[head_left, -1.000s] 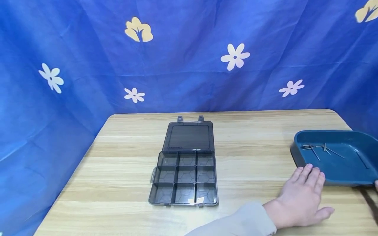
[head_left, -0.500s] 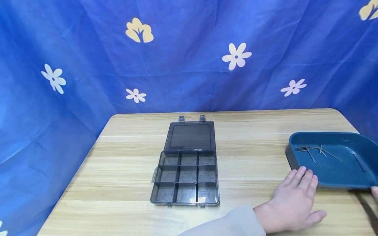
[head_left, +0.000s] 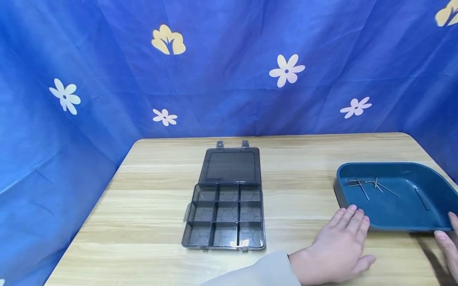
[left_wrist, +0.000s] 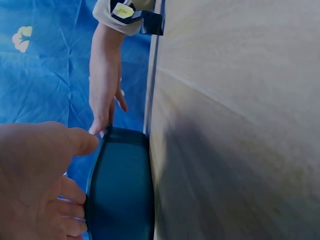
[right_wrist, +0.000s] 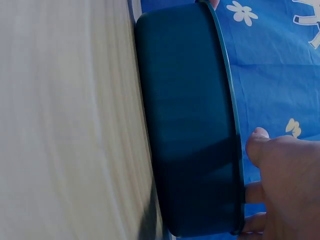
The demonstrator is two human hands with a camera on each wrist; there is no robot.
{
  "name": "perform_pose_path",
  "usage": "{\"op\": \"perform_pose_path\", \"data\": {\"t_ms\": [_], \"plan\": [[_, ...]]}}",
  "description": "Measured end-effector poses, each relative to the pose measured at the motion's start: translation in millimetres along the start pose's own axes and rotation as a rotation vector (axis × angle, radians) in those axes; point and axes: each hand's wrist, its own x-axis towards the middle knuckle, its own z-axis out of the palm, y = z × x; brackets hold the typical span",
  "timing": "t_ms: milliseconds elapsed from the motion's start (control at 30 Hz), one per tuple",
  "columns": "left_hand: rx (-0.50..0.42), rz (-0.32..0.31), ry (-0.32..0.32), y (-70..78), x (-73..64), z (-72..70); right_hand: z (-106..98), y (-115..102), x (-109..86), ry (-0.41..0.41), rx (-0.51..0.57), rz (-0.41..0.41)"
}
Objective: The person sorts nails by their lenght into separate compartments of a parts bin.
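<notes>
A dark blue tray (head_left: 397, 222) sits at the right side of the table. Several thin metal pieces (head_left: 363, 190) resembling nails lie inside it, most of them in a cluster at the left. My left hand (head_left: 338, 246) reaches across with straight fingers, its fingertips at the tray's front left corner. In the left wrist view the left fingers meet the rim while the thumb stands apart. At the tray's right front, my right hand (head_left: 449, 242) is partly cut off by the frame. Its fingers touch the rim in the right wrist view, with the thumb (right_wrist: 257, 145) raised beside it.
A smoky transparent organizer box (head_left: 225, 210) lies on the wooden table (head_left: 297, 178), left of the tray. Its lid (head_left: 230, 165) is folded back, and its compartments hold nothing visible. Blue patterned cloth (head_left: 222, 79) hangs behind and at the sides.
The tray has slid left and slightly toward the front edge. Both hands have moved left along with it, and more of the right hand shows. The organizer box stays put.
</notes>
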Motion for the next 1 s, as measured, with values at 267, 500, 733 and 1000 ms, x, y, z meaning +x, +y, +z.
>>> {"op": "perform_pose_path", "data": {"t_ms": [267, 500, 733, 1000], "plan": [[-0.001, -0.006, 0.020, -6.9, -11.9, 2.5, -14.3, -38.3, -10.4, -0.076, -0.023, 0.043], [0.003, 0.007, 0.055, -12.8, -23.2, 8.2, -17.5, -44.5, -18.0, -0.163, -0.004, 0.045], [-0.035, 0.017, 0.060, -21.1, -34.6, 11.9, -23.7, -56.1, -21.2, -0.160, -0.066, -0.064], [-0.036, 0.022, 0.059, -29.3, -44.3, 13.6, -21.2, -68.5, -23.9, -0.105, 0.046, -0.136]]}}
